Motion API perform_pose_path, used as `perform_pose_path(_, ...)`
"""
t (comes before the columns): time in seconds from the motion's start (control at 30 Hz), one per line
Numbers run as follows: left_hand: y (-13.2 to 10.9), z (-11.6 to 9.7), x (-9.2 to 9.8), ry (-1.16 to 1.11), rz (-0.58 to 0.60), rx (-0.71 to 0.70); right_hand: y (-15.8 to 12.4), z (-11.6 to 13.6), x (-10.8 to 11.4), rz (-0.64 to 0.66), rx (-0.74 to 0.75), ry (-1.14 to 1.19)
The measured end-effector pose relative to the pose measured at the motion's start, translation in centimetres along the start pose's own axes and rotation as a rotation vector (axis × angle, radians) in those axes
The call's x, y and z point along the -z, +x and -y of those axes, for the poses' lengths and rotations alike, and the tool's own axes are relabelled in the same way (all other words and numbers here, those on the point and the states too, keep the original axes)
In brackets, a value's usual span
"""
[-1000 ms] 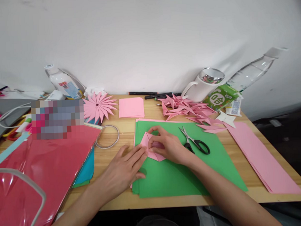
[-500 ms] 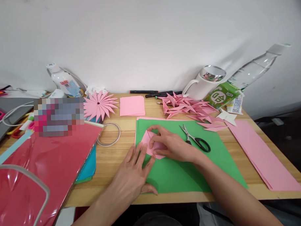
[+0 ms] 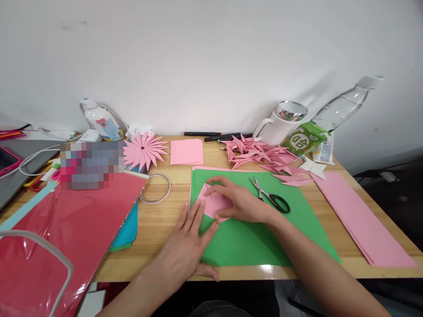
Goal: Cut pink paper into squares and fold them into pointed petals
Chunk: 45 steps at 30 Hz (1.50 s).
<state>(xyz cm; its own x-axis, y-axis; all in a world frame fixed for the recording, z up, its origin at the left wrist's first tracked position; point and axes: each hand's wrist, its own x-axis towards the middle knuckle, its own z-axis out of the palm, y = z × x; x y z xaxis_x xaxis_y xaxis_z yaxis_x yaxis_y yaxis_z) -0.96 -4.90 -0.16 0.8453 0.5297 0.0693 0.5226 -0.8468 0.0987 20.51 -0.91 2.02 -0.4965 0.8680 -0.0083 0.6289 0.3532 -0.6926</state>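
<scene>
A small folded pink paper piece [image 3: 213, 205] lies on a green paper sheet [image 3: 266, 235] in front of me. My left hand [image 3: 188, 240] rests flat with fingers stretched out, its fingertips on the lower left edge of the pink piece. My right hand [image 3: 239, 201] lies over the right side of the piece, fingers curved and pressing it down. Black-handled scissors [image 3: 271, 198] lie on the green sheet just right of my right hand.
A pile of folded pink points [image 3: 260, 154], a pink paper flower [image 3: 144, 150] and a stack of pink squares [image 3: 186, 152] sit behind. White mug [image 3: 279, 124], water bottle [image 3: 341, 107], green carton [image 3: 306, 139], pink strips [image 3: 359, 215] at right. Red bag [image 3: 58, 238] at left.
My left hand slid forward onto the green sheet, fingertips reaching the pink piece. My right hand flattened over the piece. The view shifted slightly.
</scene>
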Motion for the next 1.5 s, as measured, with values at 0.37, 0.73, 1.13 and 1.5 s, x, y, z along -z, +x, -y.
perform_pose_path(0.37,0.8,-0.3,1.8,-0.016,-0.053,0.015,0.4,-1.3,0.2,-0.288,-0.049,0.039)
perform_pose_path(0.73,2.4,2.4,1.3,-0.018,-0.14,0.129,0.2,-1.7,0.4,-0.218,0.164,0.089)
perform_pose_path(1.13,2.9,2.9,-0.3,-0.089,-0.337,-0.044,-0.9,-0.2,1.8,0.029,0.027,-0.085)
perform_pose_path(1.5,2.8,3.3,-0.1,-0.177,-0.381,-0.082,-0.6,-0.1,1.1,0.069,0.085,0.121)
